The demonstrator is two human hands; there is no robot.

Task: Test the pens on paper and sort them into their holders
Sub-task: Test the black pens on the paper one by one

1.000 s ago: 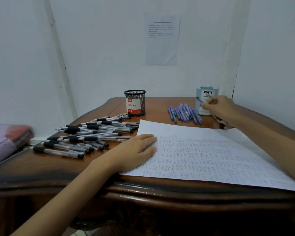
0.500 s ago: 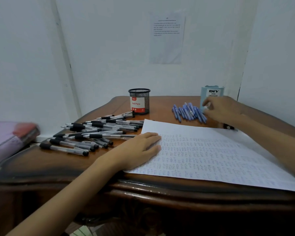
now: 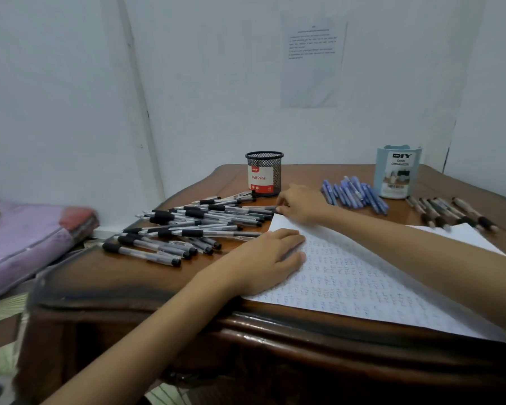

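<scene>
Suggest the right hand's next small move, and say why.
Probably pinch one pen from the black-grip pen pile and bring it to the paper: the right hand is at the pile's edge, and the left hand lies flat on the sheet.

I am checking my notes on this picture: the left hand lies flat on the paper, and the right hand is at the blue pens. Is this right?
Not quite. The head view shows the right hand at the pile of black-grip pens near the black mesh cup, not at the blue pens. The left hand does lie flat on the paper.
</scene>
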